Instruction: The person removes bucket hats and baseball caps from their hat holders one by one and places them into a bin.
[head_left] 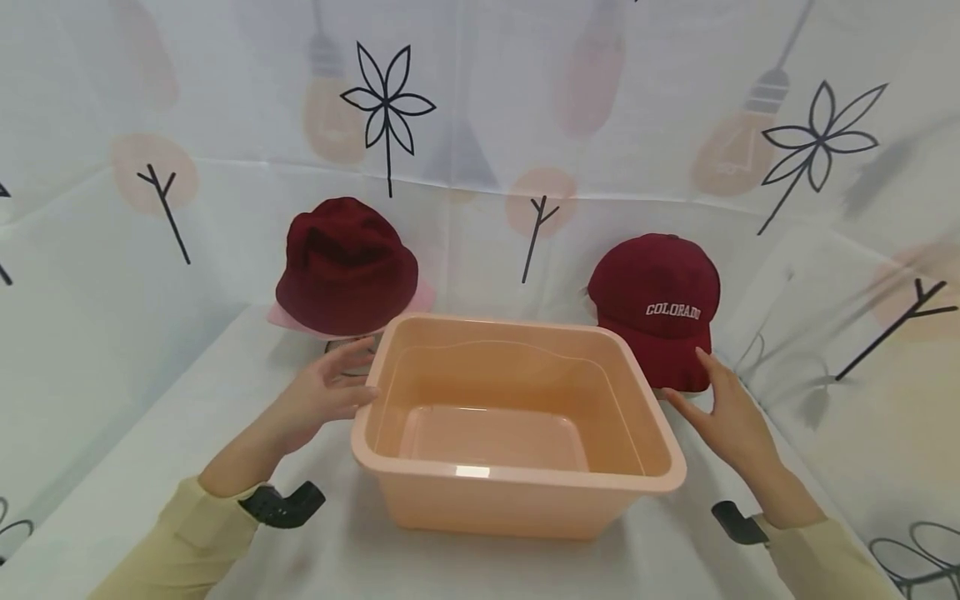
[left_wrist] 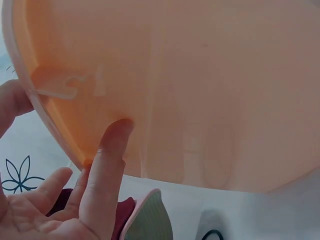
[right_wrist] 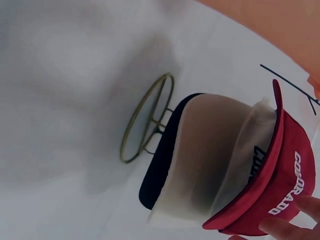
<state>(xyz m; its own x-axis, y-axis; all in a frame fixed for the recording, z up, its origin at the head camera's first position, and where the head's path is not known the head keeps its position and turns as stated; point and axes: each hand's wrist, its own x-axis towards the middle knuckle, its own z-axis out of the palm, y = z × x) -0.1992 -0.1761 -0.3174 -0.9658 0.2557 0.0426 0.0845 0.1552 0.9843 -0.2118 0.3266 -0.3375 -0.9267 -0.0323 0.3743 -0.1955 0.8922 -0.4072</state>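
A peach plastic basin (head_left: 517, 481), with nothing in it, is in the middle of the table in the head view. My left hand (head_left: 322, 396) is at its left rim with spread, fairly straight fingers. In the left wrist view a fingertip (left_wrist: 120, 130) touches the basin's outer wall (left_wrist: 225, 90), and another finger overlaps the rim. To the right, my right hand (head_left: 731, 421) has thumb and forefinger spread, a little apart from the basin. Its fingertips overlap the brim of a dark red COLORADO cap (head_left: 656, 283); its other fingers are hidden in the head view.
Behind the basin at left, a dark red bucket hat (head_left: 341, 267) sits over a pink brim (head_left: 281, 318). The red cap tops a stack with a beige cap (right_wrist: 210, 145) on a stand with a metal ring base (right_wrist: 127, 130). A patterned cloth (head_left: 480, 100) hangs behind.
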